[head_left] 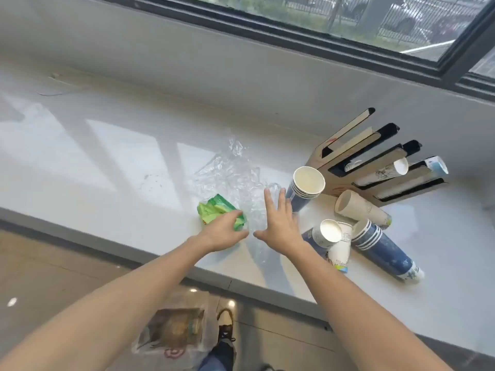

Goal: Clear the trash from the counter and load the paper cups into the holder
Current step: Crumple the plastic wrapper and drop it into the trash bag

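Note:
A crumpled green wrapper (211,210) lies on the white counter (107,162), and my left hand (223,231) closes over its near end. Clear crumpled plastic film (230,172) spreads behind and between my hands. My right hand (278,223) hovers flat over the film with fingers spread, holding nothing. A stack of blue paper cups (304,187) leans right of that hand. More cups lie on their sides: a beige stack (361,208), a long blue stack (385,250) and white cups (334,239). The slotted cup holder (380,167) lies by the wall with some cups in its slots.
A plastic bag (176,330) with trash in it sits on the floor below the counter edge, beside my shoe (226,321). A window frame (294,33) runs above the back wall. The counter's front edge (160,253) passes under my forearms.

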